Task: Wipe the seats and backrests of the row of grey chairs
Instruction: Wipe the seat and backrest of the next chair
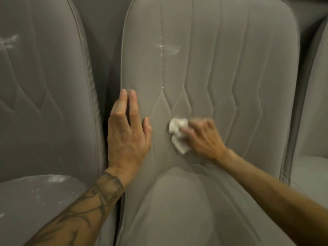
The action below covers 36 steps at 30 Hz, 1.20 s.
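On my feed, three grey chairs stand side by side in a row. The middle chair (221, 68) fills the view, the left chair (44, 103) is cut by the frame edge, and of the right chair (316, 103) I see only a strip with a pale piece of its cushion. The middle chair's backrest (248, 41), quilted with zigzag seams, rises above its seat (177, 210), which runs to the bottom edge. Two bare forearms reach in from below. The left forearm (79, 210), tattooed, crosses the dark gap between the left and middle chairs and hides part of the seat's edge. I count two hands. The left hand (127, 132) lies flat on the left border of the middle backrest, fingers straight and released, holding nothing. The right hand (202, 137), blurred, grasps one crumpled white cloth (178, 134) and presses it against the lower centre of that backrest, just above the seat; its fingers cover the cloth's right side. The two hands are near one another but apart. Three patches of white residue show: one streak (168, 48) high on the middle backrest, well above the cloth; one smear (9, 40) on the left chair's back at the frame edge; and a scatter of specks (55, 179) on the left chair's cushion
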Motion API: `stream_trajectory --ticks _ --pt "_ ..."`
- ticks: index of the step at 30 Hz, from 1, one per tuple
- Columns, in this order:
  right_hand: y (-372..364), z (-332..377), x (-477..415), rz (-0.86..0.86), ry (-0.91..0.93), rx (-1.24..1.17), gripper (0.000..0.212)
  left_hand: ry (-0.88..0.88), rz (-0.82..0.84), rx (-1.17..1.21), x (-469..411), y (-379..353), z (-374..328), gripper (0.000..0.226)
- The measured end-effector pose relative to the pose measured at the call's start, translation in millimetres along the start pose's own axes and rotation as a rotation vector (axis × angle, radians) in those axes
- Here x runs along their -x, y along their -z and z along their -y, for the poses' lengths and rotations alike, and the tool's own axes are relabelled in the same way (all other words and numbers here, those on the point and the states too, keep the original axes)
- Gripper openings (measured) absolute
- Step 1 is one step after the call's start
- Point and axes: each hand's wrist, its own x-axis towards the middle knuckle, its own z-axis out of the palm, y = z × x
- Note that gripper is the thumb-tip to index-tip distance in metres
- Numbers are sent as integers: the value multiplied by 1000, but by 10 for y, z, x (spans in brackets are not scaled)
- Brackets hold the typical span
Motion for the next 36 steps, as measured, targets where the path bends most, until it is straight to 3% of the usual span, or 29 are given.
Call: stream_trajectory --ticks 3,5,7,11,13,14,17,18,21,23,26,32,34,36 --pt "3 -270 -411 -174 -363 43 24 4 2 -1 3 -3 7 60" --pt "-42 -80 -353 -217 -460 11 28 9 7 5 6 -2 -4 60" --pt "-92 223 -40 -131 -324 -62 32 16 13 11 5 5 -5 60" --pt "22 325 378 204 318 -31 20 10 12 4 -2 8 -7 59" --pt "46 143 219 181 374 -8 23 6 4 5 1 0 0 59" --pt "44 55 109 125 277 6 21 6 4 7 4 -4 2 60" --pt "30 17 -83 -83 -275 -49 24 8 6 13 9 -18 9 60" --pt "3 122 -37 -100 -322 -68 25 8 6 11 11 -18 8 60" --pt "-69 428 229 48 -62 -82 26 7 5 3 17 -22 7 60" --pt "-64 400 197 84 -1 -56 23 5 1 6 16 -24 14 60" --pt "11 213 -236 -52 -158 -49 27 3 6 15 10 -18 10 60" --pt "277 -411 -1816 -428 -679 13 30 8 2 12 12 -11 5 60" --pt "286 -330 -1977 -464 -768 -47 35 9 0 10 9 -17 3 60" --pt "275 -70 -1787 -389 -730 -95 35 6 6 15 8 -21 1 60"
